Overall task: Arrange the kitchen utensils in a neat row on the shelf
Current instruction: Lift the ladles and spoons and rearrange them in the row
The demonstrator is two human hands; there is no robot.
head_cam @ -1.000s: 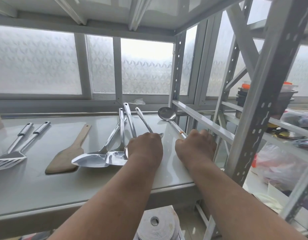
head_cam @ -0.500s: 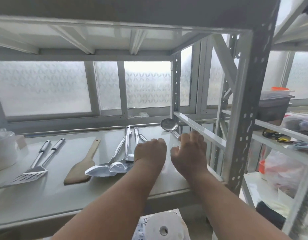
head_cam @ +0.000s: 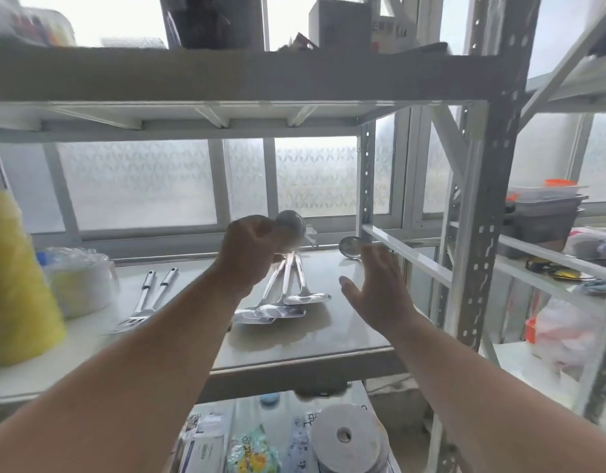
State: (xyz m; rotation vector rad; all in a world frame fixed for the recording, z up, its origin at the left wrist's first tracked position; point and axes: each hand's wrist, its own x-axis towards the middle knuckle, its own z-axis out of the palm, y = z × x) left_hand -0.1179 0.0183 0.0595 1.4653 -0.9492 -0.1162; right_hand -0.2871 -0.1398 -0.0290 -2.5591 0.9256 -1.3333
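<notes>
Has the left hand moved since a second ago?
Yes. The left hand has risen off the shelf, now closed around a blurred metal utensil held above the spatulas.

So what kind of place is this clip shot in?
Most likely a home storage or utility corner by a window, not a proper kitchen. A slotted metal shelving rack stands against frosted window panes, steel kitchen utensils lie on its shelf, and boxes, bags and a tape roll fill other levels.

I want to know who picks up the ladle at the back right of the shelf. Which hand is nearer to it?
Right. The right hand is open just in front of the ladle, almost touching it. The left hand is raised further left, closed around another utensil.
</notes>
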